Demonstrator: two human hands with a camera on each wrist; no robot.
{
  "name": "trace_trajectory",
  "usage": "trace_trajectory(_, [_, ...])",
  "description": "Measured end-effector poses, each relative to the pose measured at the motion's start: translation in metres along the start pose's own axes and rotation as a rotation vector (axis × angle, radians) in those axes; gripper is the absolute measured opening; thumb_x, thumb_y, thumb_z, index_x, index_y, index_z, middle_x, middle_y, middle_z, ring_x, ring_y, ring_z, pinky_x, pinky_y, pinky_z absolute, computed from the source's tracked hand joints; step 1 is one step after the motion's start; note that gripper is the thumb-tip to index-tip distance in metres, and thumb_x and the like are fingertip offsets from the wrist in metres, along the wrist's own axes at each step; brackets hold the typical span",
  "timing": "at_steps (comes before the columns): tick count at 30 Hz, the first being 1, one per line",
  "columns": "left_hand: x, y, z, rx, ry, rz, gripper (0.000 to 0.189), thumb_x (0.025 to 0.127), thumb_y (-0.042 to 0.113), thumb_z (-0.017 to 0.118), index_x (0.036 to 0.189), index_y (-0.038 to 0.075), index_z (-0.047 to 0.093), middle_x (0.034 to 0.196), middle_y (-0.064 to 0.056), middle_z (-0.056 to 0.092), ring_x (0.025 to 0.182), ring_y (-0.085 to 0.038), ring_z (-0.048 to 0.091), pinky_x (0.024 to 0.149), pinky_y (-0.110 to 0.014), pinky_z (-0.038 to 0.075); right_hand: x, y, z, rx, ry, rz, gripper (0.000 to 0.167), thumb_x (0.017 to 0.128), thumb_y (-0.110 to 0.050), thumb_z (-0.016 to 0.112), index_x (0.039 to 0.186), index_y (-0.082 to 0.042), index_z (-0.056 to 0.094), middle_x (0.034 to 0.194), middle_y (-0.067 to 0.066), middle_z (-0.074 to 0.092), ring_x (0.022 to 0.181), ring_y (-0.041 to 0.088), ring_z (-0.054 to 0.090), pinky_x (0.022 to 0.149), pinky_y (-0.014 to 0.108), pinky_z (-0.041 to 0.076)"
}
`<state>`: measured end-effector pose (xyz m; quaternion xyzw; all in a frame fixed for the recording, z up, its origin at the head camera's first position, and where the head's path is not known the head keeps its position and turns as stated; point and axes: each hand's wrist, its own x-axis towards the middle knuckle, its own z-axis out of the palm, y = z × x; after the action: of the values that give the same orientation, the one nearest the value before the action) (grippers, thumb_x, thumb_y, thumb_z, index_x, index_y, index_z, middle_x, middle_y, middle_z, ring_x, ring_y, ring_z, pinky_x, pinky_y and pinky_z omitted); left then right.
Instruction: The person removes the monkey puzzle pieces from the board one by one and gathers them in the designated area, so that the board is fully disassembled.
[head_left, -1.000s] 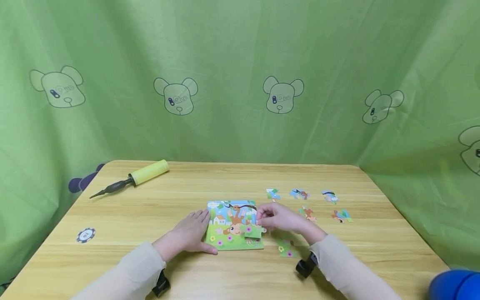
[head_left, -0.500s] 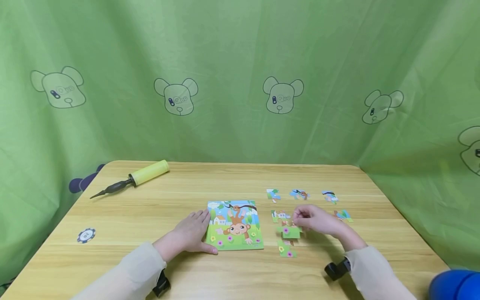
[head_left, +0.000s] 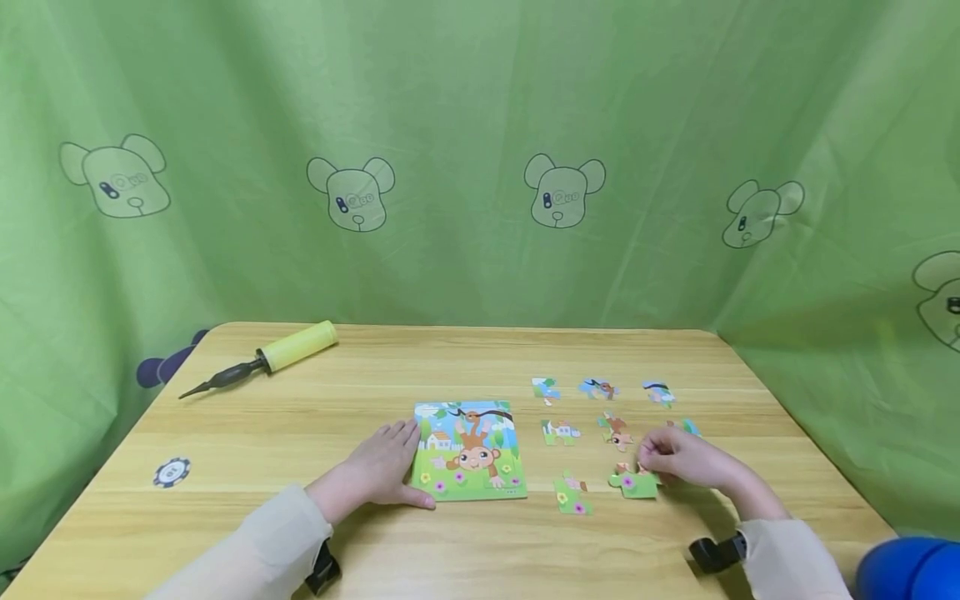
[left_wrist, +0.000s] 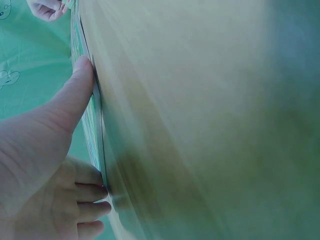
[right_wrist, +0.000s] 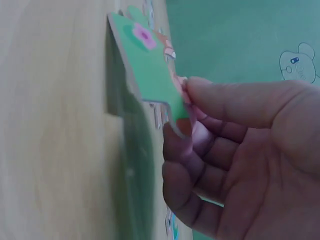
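My left hand (head_left: 382, 467) rests with straight fingers against the left side of a square monkey picture board (head_left: 442, 490); its thumb lies along the near edge, as the left wrist view shows. To the right, my right hand (head_left: 686, 457) pinches a green jigsaw puzzle piece (head_left: 637, 486) with a pink flower between thumb and fingers. In the right wrist view this piece (right_wrist: 150, 65) is tilted, close over the table. One flowered corner piece (head_left: 572, 496) lies left of it, and a monkey-face piece (head_left: 617, 433) just behind. My right hand partly covers a blue-green piece (head_left: 691, 427).
Several more puzzle pieces lie spaced in rows, among them a house piece (head_left: 560, 432) and a branch piece (head_left: 598, 388). A yellow and black hand pump (head_left: 300, 346) is at the back left, a poker chip (head_left: 172, 471) nearer. A blue rounded object (head_left: 911, 571) stands at the front right.
My right hand has carried the flower piece rightward from over the board to beside the corner piece, lowering it near the table. The left hand and board have stayed still.
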<state>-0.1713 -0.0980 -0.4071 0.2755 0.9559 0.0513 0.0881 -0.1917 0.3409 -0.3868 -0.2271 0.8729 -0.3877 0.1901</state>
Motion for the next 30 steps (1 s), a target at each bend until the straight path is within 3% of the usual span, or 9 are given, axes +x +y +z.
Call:
trace_trajectory(5, [0.0000, 0.0001, -0.0003, 0.006, 0.001, 0.001, 0.108, 0.071, 0.069, 0.058, 0.137, -0.011, 0.030, 0.143, -0.025, 0.027, 0.131, -0.038, 0.027, 0.107, -0.044, 0.022, -0.0018, 0.0085, -0.0011, -0.016, -0.007, 0.019, 0.011, 0.091, -0.003, 0.052, 0.083, 0.004, 0.057, 0.065, 0.003, 0.050, 0.054, 0.008, 0.043, 0.054, 0.024, 0.040])
trace_trajectory(7, [0.0002, 0.0002, -0.0002, 0.005, 0.000, 0.001, 0.108, 0.071, 0.069, 0.058, 0.137, -0.011, 0.030, 0.143, -0.025, 0.027, 0.131, -0.038, 0.027, 0.107, -0.044, 0.022, -0.0012, 0.0104, -0.0004, -0.029, -0.005, 0.037, 0.011, 0.091, -0.005, 0.054, 0.082, 0.002, 0.057, 0.064, 0.002, 0.050, 0.054, 0.009, 0.044, 0.073, 0.034, 0.043])
trace_trajectory(9, [0.0002, 0.0003, -0.0002, 0.004, -0.002, 0.000, 0.107, 0.071, 0.069, 0.058, 0.137, -0.011, 0.030, 0.143, -0.025, 0.027, 0.131, -0.037, 0.027, 0.107, -0.044, 0.022, -0.0001, 0.0116, 0.0007, -0.045, 0.000, 0.039, 0.012, 0.090, -0.005, 0.055, 0.080, 0.001, 0.057, 0.062, 0.001, 0.049, 0.053, 0.010, 0.045, 0.095, 0.049, 0.031])
trace_trajectory(11, [0.0002, 0.0005, -0.0002, 0.005, -0.004, -0.002, 0.107, 0.071, 0.069, 0.058, 0.137, -0.011, 0.031, 0.143, -0.025, 0.027, 0.131, -0.037, 0.027, 0.107, -0.044, 0.022, 0.0012, 0.0121, 0.0019, -0.060, 0.009, 0.041, 0.012, 0.089, -0.006, 0.056, 0.079, 0.000, 0.058, 0.060, 0.000, 0.048, 0.052, 0.011, 0.044, 0.102, 0.061, 0.006])
trace_trajectory(13, [0.0003, 0.0006, -0.0005, 0.006, -0.005, -0.004, 0.107, 0.071, 0.069, 0.058, 0.137, -0.011, 0.031, 0.143, -0.025, 0.027, 0.131, -0.037, 0.027, 0.107, -0.044, 0.022, 0.0022, 0.0118, 0.0030, -0.056, 0.013, 0.048, 0.012, 0.089, -0.005, 0.056, 0.078, 0.000, 0.058, 0.060, -0.001, 0.047, 0.052, 0.010, 0.044, 0.101, 0.062, -0.008])
trace_trajectory(17, [0.0002, 0.0014, -0.0014, 0.012, -0.005, -0.007, 0.107, 0.071, 0.068, 0.058, 0.137, -0.011, 0.031, 0.143, -0.025, 0.028, 0.131, -0.037, 0.027, 0.107, -0.044, 0.022, 0.0029, 0.0097, 0.0045, -0.053, 0.017, 0.064, 0.010, 0.087, -0.003, 0.057, 0.078, 0.000, 0.058, 0.061, 0.000, 0.047, 0.052, 0.010, 0.043, 0.101, 0.063, -0.007])
trace_trajectory(20, [0.0000, 0.0020, -0.0020, 0.016, -0.005, -0.007, 0.107, 0.071, 0.068, 0.058, 0.137, -0.011, 0.030, 0.143, -0.025, 0.027, 0.131, -0.037, 0.027, 0.107, -0.044, 0.022, 0.0024, 0.0081, 0.0048, -0.059, 0.012, 0.069, 0.010, 0.088, -0.004, 0.057, 0.079, 0.000, 0.059, 0.062, 0.000, 0.047, 0.053, 0.010, 0.043, 0.099, 0.059, 0.014])
trace_trajectory(23, [-0.0005, 0.0021, -0.0020, 0.016, -0.003, -0.006, 0.107, 0.071, 0.068, 0.059, 0.137, -0.011, 0.031, 0.143, -0.025, 0.028, 0.131, -0.037, 0.027, 0.107, -0.044, 0.022, 0.0019, 0.0076, 0.0043, -0.067, 0.003, 0.068, 0.010, 0.089, -0.005, 0.056, 0.080, 0.000, 0.060, 0.062, -0.001, 0.047, 0.053, 0.009, 0.043, 0.081, 0.041, 0.034])
trace_trajectory(30, [-0.0001, 0.0015, -0.0011, 0.015, -0.007, -0.010, 0.107, 0.071, 0.069, 0.058, 0.138, -0.011, 0.030, 0.144, -0.025, 0.027, 0.131, -0.037, 0.027, 0.107, -0.044, 0.022, 0.0051, 0.0042, 0.0034, -0.032, 0.006, 0.056, 0.011, 0.090, -0.005, 0.055, 0.083, 0.002, 0.060, 0.068, 0.003, 0.052, 0.056, 0.009, 0.044, 0.052, 0.022, 0.038])
